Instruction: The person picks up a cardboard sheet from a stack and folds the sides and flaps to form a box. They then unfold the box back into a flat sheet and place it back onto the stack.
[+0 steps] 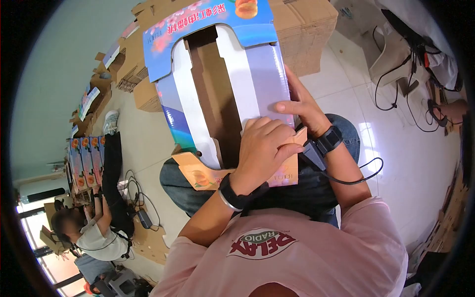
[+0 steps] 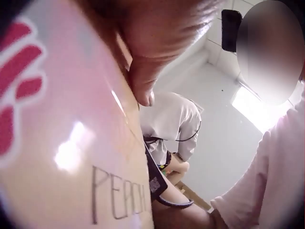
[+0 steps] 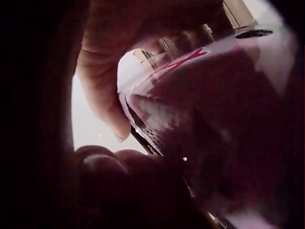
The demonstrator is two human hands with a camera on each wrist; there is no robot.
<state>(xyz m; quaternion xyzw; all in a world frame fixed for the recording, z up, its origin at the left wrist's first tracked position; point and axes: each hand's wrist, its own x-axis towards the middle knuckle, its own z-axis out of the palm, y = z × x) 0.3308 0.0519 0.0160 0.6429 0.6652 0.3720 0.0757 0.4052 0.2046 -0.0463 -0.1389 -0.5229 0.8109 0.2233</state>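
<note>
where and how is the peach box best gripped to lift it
Likely best by the two long sides of the peach box, left hand coming from the left, right hand from the right, thumbs over the top edges. Those edges run long and straight, while the slot gapes between them and the near orange flap flares outward, so it may bend.

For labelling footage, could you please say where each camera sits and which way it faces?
Head: head-worn, facing forward and down at the blue-and-orange cardboard box; left hand, right hand, pink printed shirt show.
Left wrist: worn there, facing the glossy box side; left fingers and shirt show.
Right wrist: worn there, facing the dim box edge; right fingers show.
Head and left wrist share box and shirt.
</note>
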